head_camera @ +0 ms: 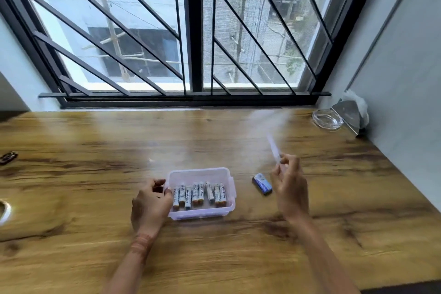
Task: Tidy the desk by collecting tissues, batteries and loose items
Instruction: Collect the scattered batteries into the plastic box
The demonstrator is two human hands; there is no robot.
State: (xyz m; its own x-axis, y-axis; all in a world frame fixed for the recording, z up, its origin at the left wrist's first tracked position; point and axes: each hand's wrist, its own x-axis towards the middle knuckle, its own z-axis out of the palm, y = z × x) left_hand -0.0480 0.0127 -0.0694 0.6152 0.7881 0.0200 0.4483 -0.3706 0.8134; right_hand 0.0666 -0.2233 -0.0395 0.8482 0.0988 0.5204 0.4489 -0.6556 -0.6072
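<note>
A clear plastic box (229, 188) sits on the wooden desk (95, 174), with several white batteries (199, 194) lying in a row inside. My left hand (150, 205) holds the box's left wall with curled fingers. My right hand (290, 188) hovers right of the box and pinches a thin, blurred, translucent thing (273, 148) that sticks up; it may be the box's lid seen edge-on. A blue rectangular battery (262, 184) lies on the desk between the box and my right hand.
A glass ashtray (327, 120) and a metal holder with tissues (350, 112) stand in the far right corner by the wall. A small dark object (8, 157) lies at the left edge. A barred window runs along the back.
</note>
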